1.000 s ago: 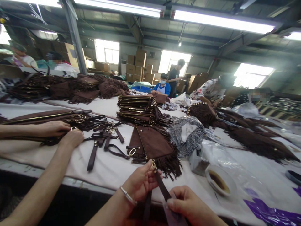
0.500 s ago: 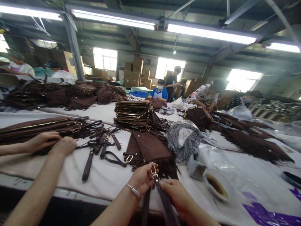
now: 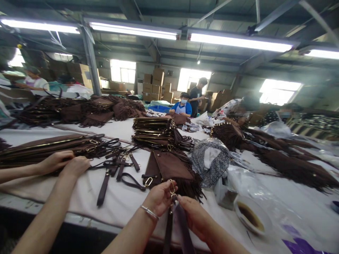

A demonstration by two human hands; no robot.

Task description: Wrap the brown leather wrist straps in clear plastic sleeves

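At the front edge of the table, my left hand (image 3: 161, 198), with a silver bangle at the wrist, pinches the gold clasp (image 3: 172, 187) of a dark brown strap (image 3: 182, 225). My right hand (image 3: 194, 213) is closed on the same strap just below the clasp; its ends hang toward me. Just beyond my hands lies a brown fringed bag (image 3: 172, 165) with a gold zip. Left of it, a looped wrist strap (image 3: 134, 182) with a gold clasp and several loose straps (image 3: 122, 164) rest on the white cloth.
A co-worker's hands (image 3: 75, 165) work at a row of zipped bags (image 3: 53, 146) on the left. Behind the fringed bag stands a stack of brown bags (image 3: 153, 132). To the right are a speckled fabric bundle (image 3: 209, 160), a metal block (image 3: 225, 193) and a bowl of brown liquid (image 3: 250, 215).
My right hand has moved up the strap, closer to the clasp and my left hand. The view has shifted slightly.
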